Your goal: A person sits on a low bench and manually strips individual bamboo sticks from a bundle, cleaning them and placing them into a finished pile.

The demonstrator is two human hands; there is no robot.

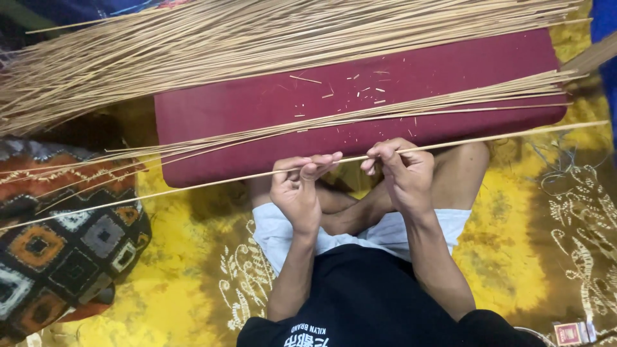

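A long thin bamboo stick (488,137) runs across the view from lower left to upper right. My left hand (297,189) pinches it near its middle. My right hand (403,172) grips the same stick a little to the right. Both hands hover just in front of a dark red cushion (257,109). A small bundle of similar sticks (411,106) lies along the cushion's near side. A large heap of sticks (193,45) fans across the cushion's far side.
I sit cross-legged on a yellow patterned cloth (514,250). A patterned pillow (58,238) lies at the left. Short stick chips (366,90) dot the cushion. A small red box (569,333) sits at the lower right.
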